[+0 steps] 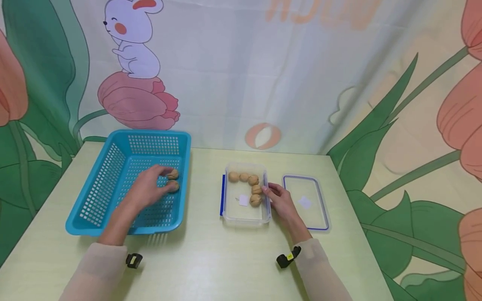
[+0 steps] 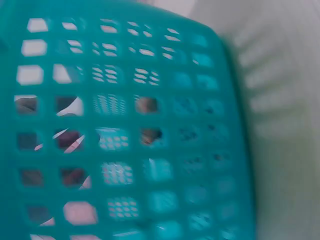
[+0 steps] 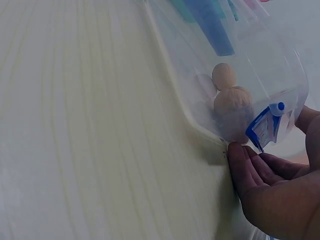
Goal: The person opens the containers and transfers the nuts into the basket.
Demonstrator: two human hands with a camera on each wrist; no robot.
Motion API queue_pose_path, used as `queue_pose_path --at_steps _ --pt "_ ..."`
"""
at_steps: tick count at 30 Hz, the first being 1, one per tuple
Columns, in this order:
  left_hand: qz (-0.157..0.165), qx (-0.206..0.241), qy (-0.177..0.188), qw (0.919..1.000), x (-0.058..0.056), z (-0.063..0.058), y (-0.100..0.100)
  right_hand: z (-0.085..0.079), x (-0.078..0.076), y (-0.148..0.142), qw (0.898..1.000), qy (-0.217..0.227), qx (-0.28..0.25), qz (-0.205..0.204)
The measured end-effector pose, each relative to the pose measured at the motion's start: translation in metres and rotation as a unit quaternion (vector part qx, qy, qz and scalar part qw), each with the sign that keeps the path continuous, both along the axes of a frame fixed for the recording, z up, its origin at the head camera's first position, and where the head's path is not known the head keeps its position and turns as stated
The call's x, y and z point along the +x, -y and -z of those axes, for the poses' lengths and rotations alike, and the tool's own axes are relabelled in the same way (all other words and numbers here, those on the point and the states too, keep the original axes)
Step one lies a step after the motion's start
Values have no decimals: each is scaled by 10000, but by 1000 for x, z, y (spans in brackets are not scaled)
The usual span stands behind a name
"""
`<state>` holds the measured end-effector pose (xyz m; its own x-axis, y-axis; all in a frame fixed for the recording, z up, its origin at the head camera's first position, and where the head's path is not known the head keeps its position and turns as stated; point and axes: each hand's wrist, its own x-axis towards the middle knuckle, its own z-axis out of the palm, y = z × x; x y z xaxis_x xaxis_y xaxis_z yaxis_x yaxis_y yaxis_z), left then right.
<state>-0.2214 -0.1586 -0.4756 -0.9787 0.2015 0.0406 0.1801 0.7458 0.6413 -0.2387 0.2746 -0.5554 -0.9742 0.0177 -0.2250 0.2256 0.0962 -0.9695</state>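
Note:
Inside the blue plastic basket (image 1: pixel 185 167), my left hand (image 1: pixel 144 188) has its index finger and thumb around two walnuts (image 1: pixel 173 186) near the right wall. In the left wrist view, the perforated basket wall (image 2: pixel 135 150) fills most of the picture and largely hides this hand. My right hand (image 1: pixel 281 201) grips the right side of a clear plastic food box (image 1: pixel 246 219), thumb at the rim and fingers outside. Several walnuts (image 1: pixel 255 200) line the box's far and right sides, beside a white square label (image 1: pixel 243 200). The right wrist view shows fingertips by a blue-edged clip (image 3: pixel 267 125).
A clear lid with a blue seal (image 1: pixel 325 209) lies right of the box, close to my right hand. A blue clip flap (image 1: pixel 222 195) sticks out on the box's left. Behind the pale table (image 1: pixel 211 259) hangs a printed curtain (image 1: pixel 222 83).

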Motion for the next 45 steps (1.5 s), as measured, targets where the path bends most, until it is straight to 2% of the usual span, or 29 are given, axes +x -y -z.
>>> queue_pose_path --at_steps 5,11,17,24,32,38,45 --pt "235 22 -426 9988 5 -18 -22 0 0 0 10000 9 -9 2" --pt "517 18 -798 9955 12 -42 -64 0 0 1 9999 63 74 -27" --pt "916 334 -1113 9890 18 -47 -107 -2 1 1 9999 38 109 38" --pt "1299 548 -1039 9845 18 -37 -150 2 -1 3 10000 33 40 33" --pt "1583 758 -867 9806 7 -11 -189 1 0 1 9998 78 139 107" --pt "1688 863 -623 9799 -6 9 -206 -1 1 1 9999 10 102 64" --pt "1962 530 -615 9772 -24 28 -216 -2 2 1 9999 -39 54 99"
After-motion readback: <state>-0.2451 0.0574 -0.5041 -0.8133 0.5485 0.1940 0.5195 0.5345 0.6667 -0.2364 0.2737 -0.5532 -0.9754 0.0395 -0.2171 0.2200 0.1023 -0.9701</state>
